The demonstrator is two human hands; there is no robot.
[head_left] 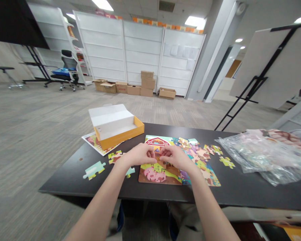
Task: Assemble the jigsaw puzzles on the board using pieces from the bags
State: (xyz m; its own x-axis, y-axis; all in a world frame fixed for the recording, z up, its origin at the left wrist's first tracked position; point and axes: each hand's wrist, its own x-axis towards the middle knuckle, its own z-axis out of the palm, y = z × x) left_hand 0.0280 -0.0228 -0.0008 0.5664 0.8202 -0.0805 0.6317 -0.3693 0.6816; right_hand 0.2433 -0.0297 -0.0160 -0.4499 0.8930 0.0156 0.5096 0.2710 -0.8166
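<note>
Both of my hands are over the left part of a colourful farm jigsaw puzzle [150, 178] with a red barn and a pink pig. My left hand [141, 154] has its fingers curled in a pinch. Facing it, my right hand [175, 156] is curled the same way. Between the fingertips is a brownish puzzle piece [161, 164], partly covered by the fingers. Loose pieces lie on the right part of the puzzle. Left of my hands are a light green piece [94, 170] and a brown-and-green piece [114, 156], partly behind my left wrist.
An open yellow box [122, 136] stands at the back left of the black table [70, 174], on a printed picture sheet [92, 142]. Crumpled clear plastic bags [271, 154] cover the right side. A yellow-green piece [226, 162] lies near them. Beyond are cardboard boxes [147, 83] and shelving.
</note>
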